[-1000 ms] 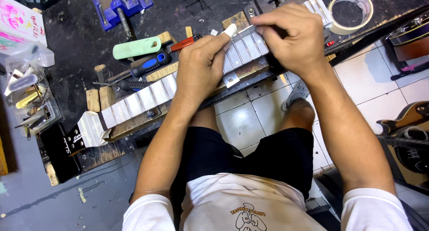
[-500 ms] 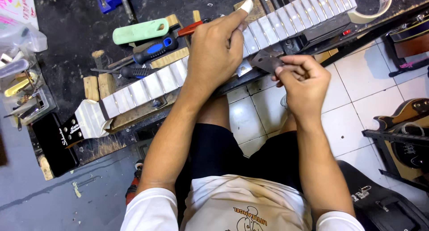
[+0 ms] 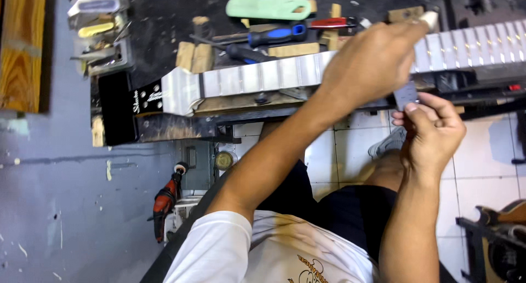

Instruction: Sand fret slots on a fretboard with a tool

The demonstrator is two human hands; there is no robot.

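Black headstock [image 3: 143,99] – white logo, left bench edge

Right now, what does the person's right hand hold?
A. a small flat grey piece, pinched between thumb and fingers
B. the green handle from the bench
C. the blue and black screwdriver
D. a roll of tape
A: the right hand pinches a small flat grey piece just below the taped guitar neck, while the green handle and the blue and black screwdriver lie untouched on the bench.
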